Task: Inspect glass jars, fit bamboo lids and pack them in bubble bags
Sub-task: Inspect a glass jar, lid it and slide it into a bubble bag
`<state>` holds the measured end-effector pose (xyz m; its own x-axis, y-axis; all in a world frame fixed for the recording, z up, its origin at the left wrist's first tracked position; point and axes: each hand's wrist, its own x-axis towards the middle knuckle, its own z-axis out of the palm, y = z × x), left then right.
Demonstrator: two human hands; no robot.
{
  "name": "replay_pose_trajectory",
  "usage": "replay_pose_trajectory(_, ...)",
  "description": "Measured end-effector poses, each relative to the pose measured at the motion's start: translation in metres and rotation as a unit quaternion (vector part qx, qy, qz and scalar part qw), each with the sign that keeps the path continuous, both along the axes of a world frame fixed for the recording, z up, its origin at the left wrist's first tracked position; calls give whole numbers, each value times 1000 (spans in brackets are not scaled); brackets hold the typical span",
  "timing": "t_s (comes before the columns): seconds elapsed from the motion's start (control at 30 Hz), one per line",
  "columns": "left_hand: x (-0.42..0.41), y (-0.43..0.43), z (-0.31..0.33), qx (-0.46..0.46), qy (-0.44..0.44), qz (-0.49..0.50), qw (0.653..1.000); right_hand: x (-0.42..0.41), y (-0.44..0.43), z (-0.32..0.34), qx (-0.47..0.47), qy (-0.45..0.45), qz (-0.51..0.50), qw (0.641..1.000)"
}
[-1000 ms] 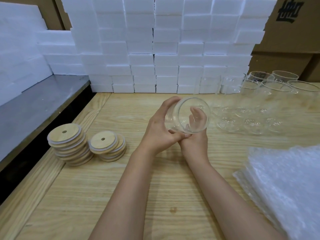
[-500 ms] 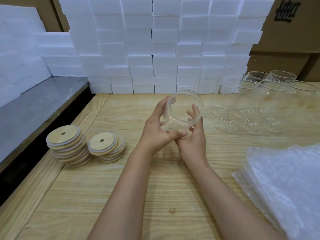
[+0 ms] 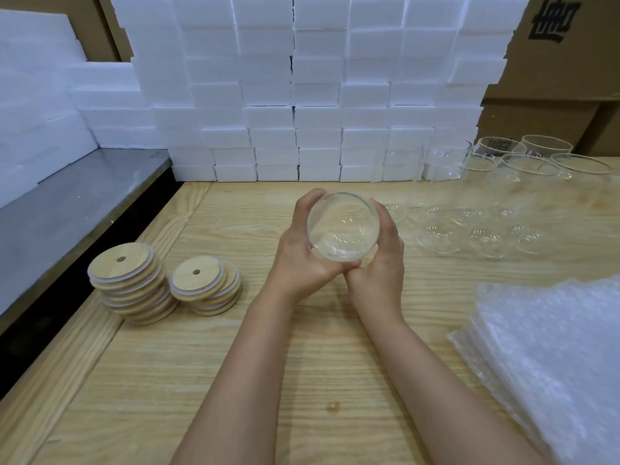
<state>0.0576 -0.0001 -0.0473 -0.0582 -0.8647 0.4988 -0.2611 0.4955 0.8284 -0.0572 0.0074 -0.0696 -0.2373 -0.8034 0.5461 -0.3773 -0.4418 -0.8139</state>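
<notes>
A clear glass jar (image 3: 342, 226) is held above the middle of the wooden table (image 3: 235, 364), its round open mouth turned towards me. My left hand (image 3: 298, 253) grips its left side and my right hand (image 3: 385, 256) grips its right side, fingers curled round the glass. Two stacks of round bamboo lids (image 3: 134, 283), each lid with a small hole, lie on the table to the left. Several empty glass jars (image 3: 486, 203) stand upright at the back right. A pile of bubble bags (image 3: 550, 357) lies at the right edge.
White foam blocks (image 3: 315, 88) are stacked like a wall along the table's back edge. A grey metal shelf (image 3: 67, 209) runs along the left, with more foam on it. Cardboard boxes (image 3: 553, 62) stand behind at the right.
Both hands have turned the jar. It lay tilted with its mouth facing up and left; now the mouth faces me, with my right hand moved from under the jar to its right side.
</notes>
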Motion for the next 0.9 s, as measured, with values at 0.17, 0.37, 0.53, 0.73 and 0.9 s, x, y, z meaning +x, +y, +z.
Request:
replay_pose_trajectory(0.17, -3, -2, -1, -68, -53, 37, 996, 0, 1, 4, 35, -37, 11, 999)
replay_pose_trajectory(0.37, -3, -4, -3, -69, -56, 34, 995, 1, 3, 3, 15, -32, 9, 999)
replay_pose_trajectory(0.53, -3, -7, -8, -24, -15, 10, 1000, 0, 3, 2, -5, -7, 1, 1000)
replay_pose_trajectory(0.73, 1, -4, -7, -36, -13, -4, 999, 0, 1, -1, 2, 13, 13, 1000)
replay_pose_trajectory(0.9, 2, -2, -2, -12, -30, 25, 999, 0, -2, -2, 6, -3, 25, 1000)
